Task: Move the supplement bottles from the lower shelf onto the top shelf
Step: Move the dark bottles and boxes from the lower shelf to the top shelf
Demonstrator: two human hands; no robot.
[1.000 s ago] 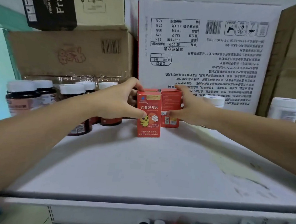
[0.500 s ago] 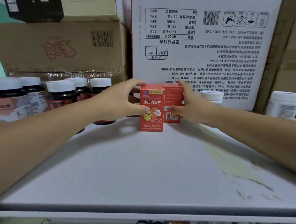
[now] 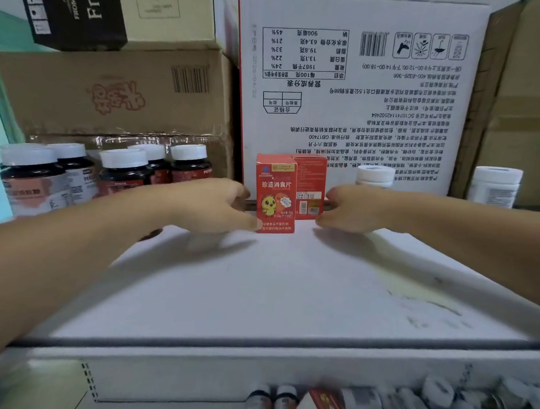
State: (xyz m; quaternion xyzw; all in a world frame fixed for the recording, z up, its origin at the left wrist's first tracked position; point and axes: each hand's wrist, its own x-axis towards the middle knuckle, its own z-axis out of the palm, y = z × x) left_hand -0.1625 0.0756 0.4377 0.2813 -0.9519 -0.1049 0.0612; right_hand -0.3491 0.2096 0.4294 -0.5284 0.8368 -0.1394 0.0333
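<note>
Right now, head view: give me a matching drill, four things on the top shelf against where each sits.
Things
1. dark bottles
2. red boxes
3. white carton
4. brown carton

Places
A. directly behind the red boxes
B. between left hand and right hand
C. behind the dark bottles
D. left end of shelf

Pairs: 1-D, 2-B, 3-A, 4-C
</note>
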